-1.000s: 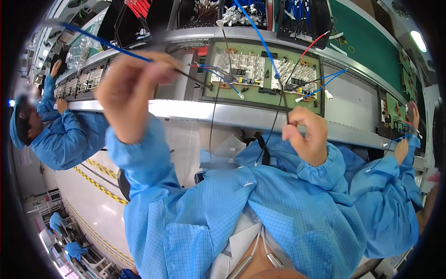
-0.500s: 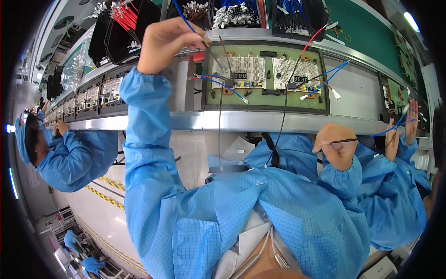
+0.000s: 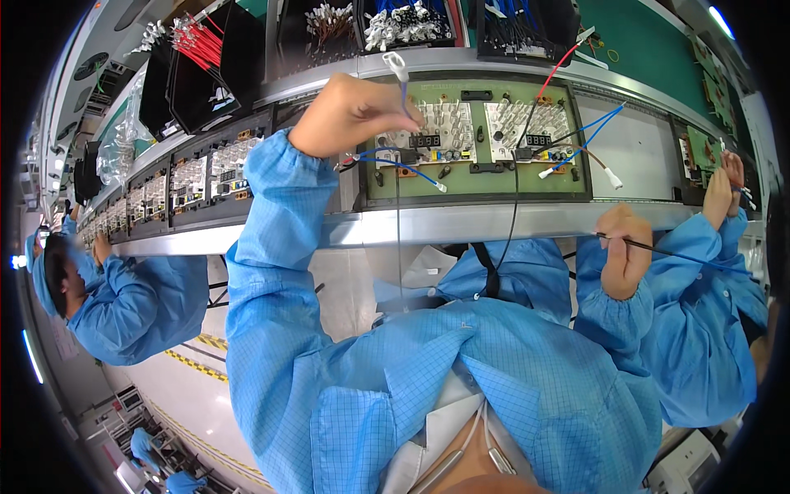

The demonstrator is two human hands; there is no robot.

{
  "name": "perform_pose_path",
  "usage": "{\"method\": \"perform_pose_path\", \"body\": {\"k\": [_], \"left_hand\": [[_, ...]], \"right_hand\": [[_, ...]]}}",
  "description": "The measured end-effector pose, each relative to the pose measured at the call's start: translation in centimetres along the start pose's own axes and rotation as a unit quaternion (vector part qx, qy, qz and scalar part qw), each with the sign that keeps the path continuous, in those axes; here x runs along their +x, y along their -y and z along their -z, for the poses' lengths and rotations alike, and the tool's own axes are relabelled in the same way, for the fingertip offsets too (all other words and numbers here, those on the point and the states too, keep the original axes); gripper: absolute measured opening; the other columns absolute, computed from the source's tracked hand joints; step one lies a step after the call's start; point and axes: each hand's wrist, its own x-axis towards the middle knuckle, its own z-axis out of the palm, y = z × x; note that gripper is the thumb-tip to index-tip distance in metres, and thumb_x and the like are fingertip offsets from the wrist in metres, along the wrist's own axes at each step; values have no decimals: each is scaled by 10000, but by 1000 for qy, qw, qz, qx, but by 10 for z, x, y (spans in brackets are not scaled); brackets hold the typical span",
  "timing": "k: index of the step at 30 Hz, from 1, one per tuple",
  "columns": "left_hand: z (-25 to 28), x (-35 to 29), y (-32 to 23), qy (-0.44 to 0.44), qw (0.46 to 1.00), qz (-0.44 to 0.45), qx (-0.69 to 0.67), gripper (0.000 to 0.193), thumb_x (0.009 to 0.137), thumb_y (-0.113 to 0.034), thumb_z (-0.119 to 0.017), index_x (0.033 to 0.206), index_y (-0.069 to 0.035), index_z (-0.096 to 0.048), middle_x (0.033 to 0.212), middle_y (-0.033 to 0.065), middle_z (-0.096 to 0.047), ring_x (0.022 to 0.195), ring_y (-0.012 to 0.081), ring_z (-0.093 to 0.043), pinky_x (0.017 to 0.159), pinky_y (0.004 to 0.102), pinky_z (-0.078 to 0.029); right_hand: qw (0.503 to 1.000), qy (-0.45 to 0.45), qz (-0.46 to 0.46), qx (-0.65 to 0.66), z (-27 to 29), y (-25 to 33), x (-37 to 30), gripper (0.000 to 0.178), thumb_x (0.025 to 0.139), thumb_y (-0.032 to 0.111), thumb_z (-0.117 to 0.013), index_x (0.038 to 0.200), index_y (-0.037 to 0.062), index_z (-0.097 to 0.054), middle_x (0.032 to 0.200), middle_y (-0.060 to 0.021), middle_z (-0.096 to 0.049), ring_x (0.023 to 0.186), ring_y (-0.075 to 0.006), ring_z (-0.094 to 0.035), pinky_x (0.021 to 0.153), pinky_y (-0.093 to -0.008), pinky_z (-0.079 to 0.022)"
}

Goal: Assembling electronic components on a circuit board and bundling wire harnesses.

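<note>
My left hand point(image 3: 354, 117) is closed in a pinch over the left part of the green board panel point(image 3: 461, 183). From its fingertips a bluish wire with a white connector point(image 3: 397, 67) stands up. Two white circuit boards with dark digit displays sit in the panel; the right circuit board point(image 3: 498, 136) is in plain sight, the left one partly behind my fingers. Red, blue and black leads hang off them. My right hand point(image 3: 625, 247) is closed in front of the rail, around a wire point(image 3: 683, 254) that is black near the fingers and blue farther right.
Black bins of red wires point(image 3: 197, 45), brown wires point(image 3: 331, 23) and blue wires point(image 3: 527, 20) stand behind the line. A metal rail point(image 3: 461, 222) runs along the front. More boards point(image 3: 189, 177) line up at left. One co-worker point(image 3: 132, 288) is at left, another point(image 3: 699, 321) close at right.
My left hand has come down and right, and the wire's white connector is now in view. My right hand has shifted right with its wire. The right co-worker's hands have drawn together.
</note>
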Motion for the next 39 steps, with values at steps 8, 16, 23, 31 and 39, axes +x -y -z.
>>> {"method": "perform_pose_path", "body": {"k": [8,16,23,31,39], "left_hand": [[-12,-8,22,-11,998,-14,53,123,728,-151,-703,757,-41,-658,690,90,-633,584,230,-602,528,286,-466],[-19,-8,24,-19,999,-40,24,135,727,-148,-694,795,-39,-652,722,97,-622,597,261,-584,536,302,-464],[-14,-4,15,41,998,-26,50,145,723,-95,-694,829,2,-673,776,108,-666,691,197,-648,629,270,-508],[-18,0,22,52,995,-82,22,163,737,-165,-681,819,-30,-640,746,106,-633,658,274,-606,592,316,-482],[-22,-3,33,40,998,-54,-21,160,710,-138,-695,822,-32,-654,713,104,-629,619,272,-602,556,303,-467]], "right_hand": [[997,-60,41,-35,3,3,8,131,835,-51,-464,938,28,-445,764,-161,-581,671,-196,-522,656,-314,-446],[997,-22,40,-68,3,6,11,150,835,-39,-494,951,53,-517,811,-162,-627,735,-230,-566,699,-338,-457],[997,-20,45,-54,1,3,17,120,835,-8,-508,949,27,-516,814,-155,-626,719,-245,-571,707,-347,-459],[994,-36,-32,-103,-3,-12,11,57,752,-30,-592,804,-11,-604,761,-130,-610,643,-225,-569,619,-291,-447],[964,-64,-190,-173,-27,-47,25,65,795,45,-585,830,11,-628,783,-84,-609,684,-214,-567,621,-287,-430]]}}
